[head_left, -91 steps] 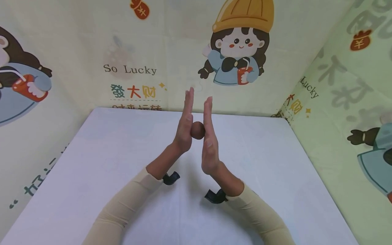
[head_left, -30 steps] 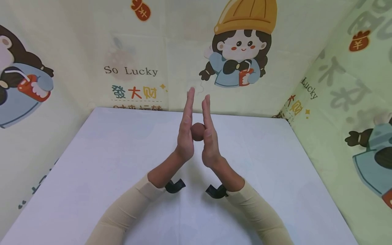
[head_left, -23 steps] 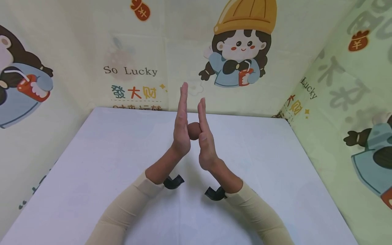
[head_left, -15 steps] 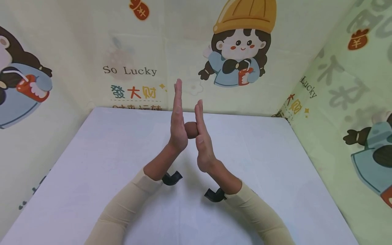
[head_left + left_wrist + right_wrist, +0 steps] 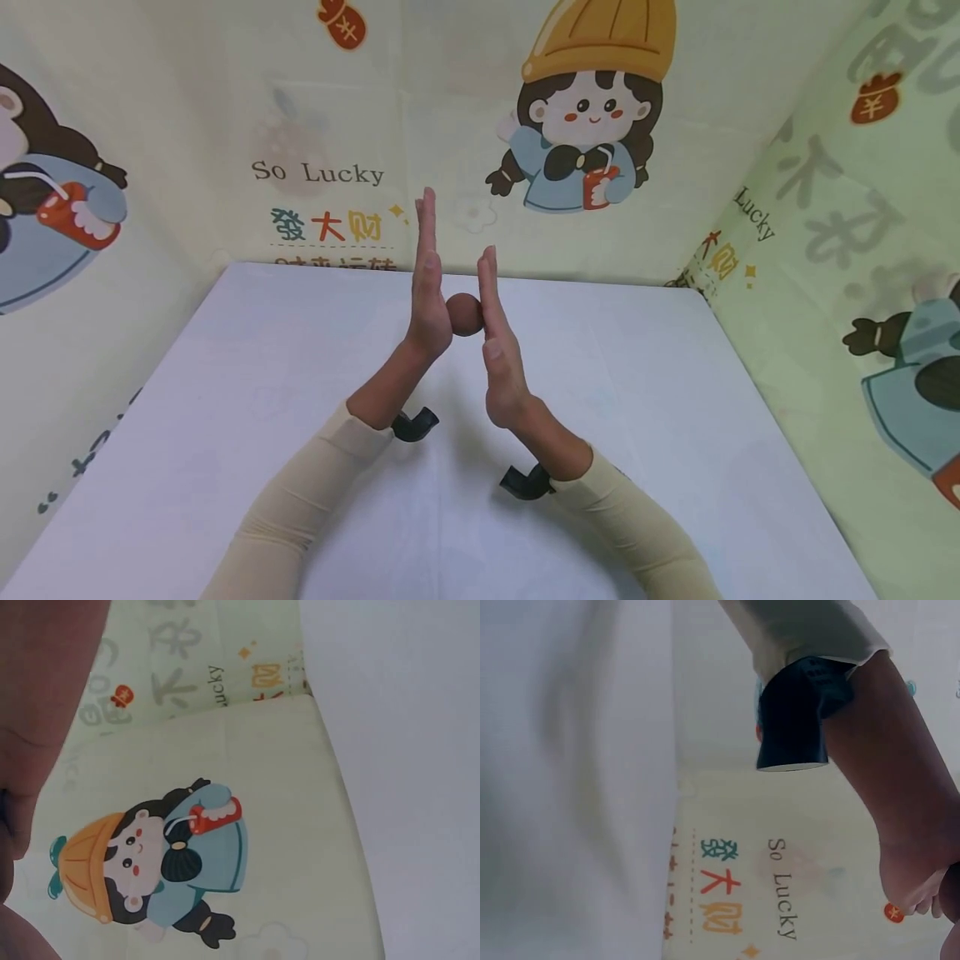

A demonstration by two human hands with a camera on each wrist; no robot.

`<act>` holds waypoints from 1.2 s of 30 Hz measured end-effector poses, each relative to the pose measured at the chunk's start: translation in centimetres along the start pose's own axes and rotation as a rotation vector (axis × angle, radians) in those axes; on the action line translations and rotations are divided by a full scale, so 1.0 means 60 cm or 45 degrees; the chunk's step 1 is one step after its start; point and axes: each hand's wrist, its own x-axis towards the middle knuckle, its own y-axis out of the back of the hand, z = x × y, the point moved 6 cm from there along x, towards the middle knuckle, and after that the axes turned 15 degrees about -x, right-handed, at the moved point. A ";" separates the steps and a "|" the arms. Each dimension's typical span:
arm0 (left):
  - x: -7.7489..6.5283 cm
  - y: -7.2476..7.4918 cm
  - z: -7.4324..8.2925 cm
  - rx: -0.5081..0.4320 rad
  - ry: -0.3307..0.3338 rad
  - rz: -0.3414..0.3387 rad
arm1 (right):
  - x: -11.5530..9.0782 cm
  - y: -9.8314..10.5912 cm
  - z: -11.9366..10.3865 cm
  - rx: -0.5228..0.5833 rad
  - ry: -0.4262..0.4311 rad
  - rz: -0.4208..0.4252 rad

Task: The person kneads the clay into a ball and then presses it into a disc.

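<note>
A small brown ball [image 5: 465, 315] is held above the table between two flat palms. My left hand [image 5: 430, 300] presses it from the left, fingers straight and pointing up, with the ball near the heel of the palm. From the right, my right hand [image 5: 501, 342] presses with straight fingers, the ball against the finger side of its palm. The left hand sits higher than the right. At the edge of the right wrist view, part of the dark ball [image 5: 951, 892] shows beside the left hand [image 5: 911, 877].
A white table [image 5: 637, 400] lies below the hands. Pale cloth walls with cartoon prints [image 5: 592, 108] and lettering stand behind it and at both sides. A black wrist mount [image 5: 416, 425] sits under the left wrist, another black mount [image 5: 525, 482] under the right.
Over the last second both hands have shifted left with the ball. The left hand has slid up and the right slightly down, so the ball sits nearer the left palm's heel.
</note>
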 end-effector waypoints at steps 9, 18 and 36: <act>-0.013 -0.002 -0.029 0.008 0.089 -0.086 | 0.009 0.011 -0.012 0.025 0.036 0.052; -0.035 -0.012 -0.054 -0.003 0.123 -0.173 | 0.023 0.024 -0.035 0.063 0.061 0.066; -0.077 -0.044 -0.070 0.013 0.101 -0.303 | 0.046 0.053 -0.039 0.001 0.125 0.157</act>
